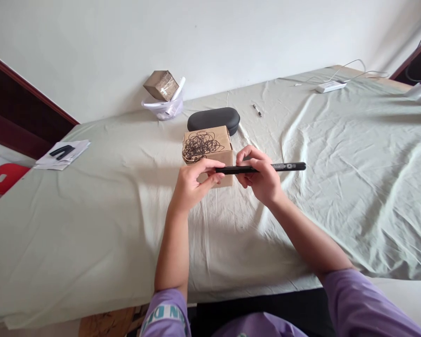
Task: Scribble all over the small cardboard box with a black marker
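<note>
A black marker pen [279,167] lies level across both hands, in front of a cardboard box. Its left end is pinched between the thumb and fingers of my left hand [192,182]. Farther right, my right hand [261,175] is closed around the marker's middle, and the marker's right end sticks out past it. Black scribbled loops cover the top of the cardboard box [210,140], which stands on the cloth just beyond my hands. Part of its front is hidden by my left hand and the marker.
Behind the box sits a black hard case [214,118]. A small pen [257,110] lies to its right. A plastic basket [164,110] holds a smaller carton [161,85] by the wall. Papers [61,159] with a black stapler-like object lie left; a power strip [330,86] is back right.
</note>
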The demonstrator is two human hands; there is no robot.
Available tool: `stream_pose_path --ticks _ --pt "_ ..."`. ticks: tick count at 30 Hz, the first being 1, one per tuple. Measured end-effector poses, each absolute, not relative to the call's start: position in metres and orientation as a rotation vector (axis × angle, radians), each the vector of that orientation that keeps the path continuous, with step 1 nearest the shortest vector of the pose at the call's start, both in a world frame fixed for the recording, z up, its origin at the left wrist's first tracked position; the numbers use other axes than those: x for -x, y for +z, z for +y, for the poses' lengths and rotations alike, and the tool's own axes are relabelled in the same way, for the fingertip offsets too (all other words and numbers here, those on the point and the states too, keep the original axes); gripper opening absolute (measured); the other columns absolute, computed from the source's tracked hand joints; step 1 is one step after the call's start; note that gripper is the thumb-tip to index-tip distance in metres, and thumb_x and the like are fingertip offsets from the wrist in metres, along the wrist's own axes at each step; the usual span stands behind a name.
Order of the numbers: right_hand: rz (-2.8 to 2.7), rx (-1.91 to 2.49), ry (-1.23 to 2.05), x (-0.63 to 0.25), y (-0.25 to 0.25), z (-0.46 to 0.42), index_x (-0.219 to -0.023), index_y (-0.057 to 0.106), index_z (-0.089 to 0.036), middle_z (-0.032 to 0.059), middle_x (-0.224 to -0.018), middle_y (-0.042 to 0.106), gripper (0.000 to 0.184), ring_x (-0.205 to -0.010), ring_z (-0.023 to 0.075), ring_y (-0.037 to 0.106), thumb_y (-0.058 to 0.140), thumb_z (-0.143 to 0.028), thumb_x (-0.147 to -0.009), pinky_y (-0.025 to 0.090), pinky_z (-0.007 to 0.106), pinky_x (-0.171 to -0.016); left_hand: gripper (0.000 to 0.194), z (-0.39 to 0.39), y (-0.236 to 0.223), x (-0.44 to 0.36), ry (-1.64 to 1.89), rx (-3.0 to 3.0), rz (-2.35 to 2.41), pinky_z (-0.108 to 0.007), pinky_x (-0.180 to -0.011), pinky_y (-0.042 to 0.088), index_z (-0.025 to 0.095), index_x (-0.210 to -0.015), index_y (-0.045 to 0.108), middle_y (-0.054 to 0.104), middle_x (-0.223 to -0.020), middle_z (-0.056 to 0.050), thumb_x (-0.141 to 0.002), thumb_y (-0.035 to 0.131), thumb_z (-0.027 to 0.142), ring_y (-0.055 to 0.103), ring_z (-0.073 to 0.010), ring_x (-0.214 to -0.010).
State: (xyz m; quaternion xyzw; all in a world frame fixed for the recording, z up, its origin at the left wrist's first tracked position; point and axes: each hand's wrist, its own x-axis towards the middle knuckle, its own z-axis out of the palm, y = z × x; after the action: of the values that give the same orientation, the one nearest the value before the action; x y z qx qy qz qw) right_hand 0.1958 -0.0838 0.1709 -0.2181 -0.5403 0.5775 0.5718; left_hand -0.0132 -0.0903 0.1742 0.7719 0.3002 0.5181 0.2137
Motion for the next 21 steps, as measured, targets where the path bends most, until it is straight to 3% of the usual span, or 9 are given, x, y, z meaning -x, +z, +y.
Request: stream_pose_path --ticks 6,11,14,17,19,21 --pt "-1.226 0.462 1.423 -0.188 0.170 -0.085 -0.088 0.060 -0.025 -0.0073 -0.046 0.051 0.034 -0.040 0.0117 0.034 0.062 -0.058 -0.096 0.021 0.028 -0.046 0.019 -0.091 0.170 0.013 1.481 -2.232 0.822 -0.029 -0.080 0.071 0.025 -0.111 0.082 0.088 -0.108 -0.005 -0.096 0.089 0.033 0.086 -0.0197 -0.092" --pt "-1.226 0.518 1.349 -0.184 0.159 -0.089 -0.086 0.059 -0.024 -0.0061 -0.050 0.052 0.035 -0.043 0.0114 0.033 0.055 -0.057 -0.100 0.021 0.028 -0.049 0.018 -0.095 0.171 0.011 1.477 -2.175 0.769 -0.022 -0.063 0.067 0.023 -0.110 0.081 0.087 -0.096 -0.002 -0.097 0.088 0.031 0.081 -0.0140 -0.068" --pt "-1.244 0.538 1.296 -0.185 0.159 -0.090 -0.083 0.060 -0.024 -0.0060 -0.053 0.049 0.031 -0.045 0.0116 0.035 0.057 -0.051 -0.098 0.021 0.028 -0.049 0.014 -0.094 0.171 0.007 1.388 -2.142 0.788 -0.024 -0.066 0.068 0.022 -0.109 0.080 0.085 -0.092 -0.001 -0.099 0.085 0.032 0.082 -0.0151 -0.070" --pt "-1.260 0.526 1.261 -0.190 0.159 -0.081 -0.088 0.062 -0.025 -0.0071 -0.058 0.045 0.024 -0.045 0.0106 0.032 0.062 -0.046 -0.098 0.021 0.028 -0.048 0.018 -0.091 0.175 0.004 1.302 -2.253 0.873 -0.034 -0.083 0.070 0.026 -0.116 0.078 0.085 -0.105 -0.003 -0.101 0.083 0.035 0.084 -0.0207 -0.093" --pt "-1.227 0.533 1.159 -0.198 0.154 -0.065 -0.089 0.059 -0.026 -0.0073 -0.061 0.043 0.026 -0.046 0.0104 0.029 0.063 -0.049 -0.099 0.019 0.030 -0.048 0.036 -0.087 0.179 0.006 1.286 -2.398 0.964 -0.045 -0.104 0.065 0.030 -0.131 0.074 0.082 -0.128 -0.007 -0.099 0.084 0.044 0.078 -0.0279 -0.119" --pt "-1.201 0.637 0.938 -0.210 0.140 -0.042 -0.089 0.053 -0.028 -0.0076 -0.062 0.038 0.031 -0.048 0.0119 0.028 0.057 -0.055 -0.104 0.019 0.031 -0.050 0.058 -0.079 0.179 0.016 1.354 -2.500 1.104 -0.058 -0.123 0.051 0.033 -0.145 0.067 0.072 -0.149 -0.010 -0.095 0.085 0.055 0.066 -0.0359 -0.141"
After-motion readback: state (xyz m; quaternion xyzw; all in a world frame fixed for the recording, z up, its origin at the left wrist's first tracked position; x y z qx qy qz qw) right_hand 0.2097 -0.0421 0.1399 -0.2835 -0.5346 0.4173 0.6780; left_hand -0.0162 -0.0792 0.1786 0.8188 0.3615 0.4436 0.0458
